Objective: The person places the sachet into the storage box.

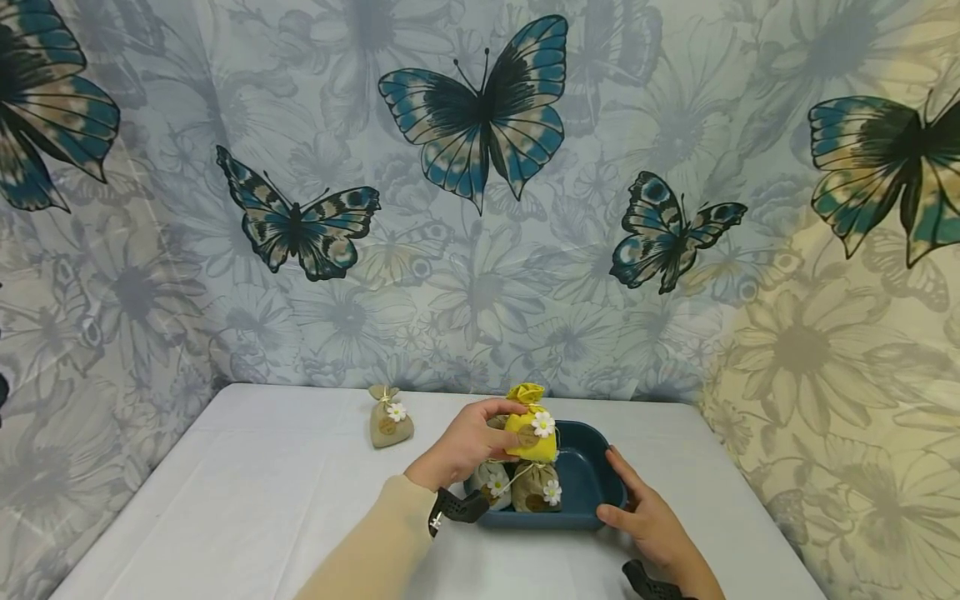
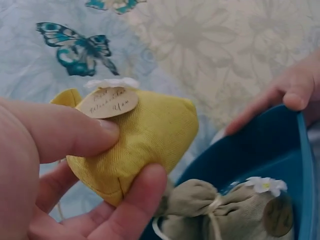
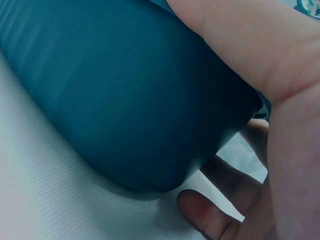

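Observation:
My left hand point(image 1: 467, 439) pinches a small yellow cloth sachet point(image 1: 537, 453) between thumb and fingers, holding it above the left part of a dark blue plastic tub point(image 1: 588, 475). The sachet has a tied neck, a white flower and a round tag with handwriting point(image 2: 114, 102). Inside the tub, a grey sachet point(image 1: 489, 477) and a brown sachet point(image 1: 531, 482) lie side by side at the front left. Part of another sachet point(image 1: 495, 423) shows behind my left fingers. At the tub's right end, my right hand point(image 1: 654, 518) grips the wall, thumb over the rim and fingers outside.
A beige sachet point(image 1: 391, 428) with a white flower stands apart near the back of the table, left of the tub. White cloth covers the table point(image 1: 247, 500). Behind it hangs a butterfly-patterned backdrop point(image 1: 480, 308).

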A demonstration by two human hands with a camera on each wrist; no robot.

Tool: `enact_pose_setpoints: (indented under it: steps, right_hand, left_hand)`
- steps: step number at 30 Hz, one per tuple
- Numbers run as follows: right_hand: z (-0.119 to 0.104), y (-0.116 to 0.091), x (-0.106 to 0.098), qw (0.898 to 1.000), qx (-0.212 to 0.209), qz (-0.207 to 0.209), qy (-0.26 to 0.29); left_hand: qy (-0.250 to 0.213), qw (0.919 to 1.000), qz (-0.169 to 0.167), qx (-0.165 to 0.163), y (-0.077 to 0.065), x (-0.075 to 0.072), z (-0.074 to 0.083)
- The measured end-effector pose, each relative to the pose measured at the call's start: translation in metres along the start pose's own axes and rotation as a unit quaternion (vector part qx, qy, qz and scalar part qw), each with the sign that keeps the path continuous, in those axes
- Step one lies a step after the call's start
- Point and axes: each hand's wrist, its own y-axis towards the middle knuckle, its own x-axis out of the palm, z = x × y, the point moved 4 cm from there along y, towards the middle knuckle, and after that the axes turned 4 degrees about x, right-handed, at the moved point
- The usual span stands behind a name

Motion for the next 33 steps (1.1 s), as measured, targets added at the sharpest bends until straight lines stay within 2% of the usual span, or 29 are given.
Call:
enact_pose_setpoints:
  steps: [11,19,23,26,29,33]
  right_hand:
    - [0.001,0.0,0.0,1.0,0.02,0.002,-0.005]
    - [0.002,-0.002,-0.001,1.0,0.023,-0.001,-0.002]
    - [0.0,-0.002,-0.001,1.0,0.025,0.001,-0.012]
    - [-0.001,-0.001,0.0,1.0,0.024,-0.002,-0.006]
    - [-0.002,0.0,0.002,1.0,0.023,-0.004,-0.001]
    - [-0.001,0.001,0.002,1.0,0.023,-0.002,-0.007]
  left_hand:
    - [0.004,0.9999,-0.013,-0.002,0.019,0.028,-0.013]
    - [0.007,0.9998,0.01,-0.015,0.034,0.055,-0.03]
    - [0.041,0.9987,0.024,-0.019,0.039,0.064,-0.036]
    - [0.074,0.9963,0.036,-0.023,0.041,0.064,-0.039]
    - [0.128,0.9906,0.043,-0.019,0.044,0.061,-0.042]
    - [0.181,0.9828,0.034,-0.01,0.05,0.058,-0.048]
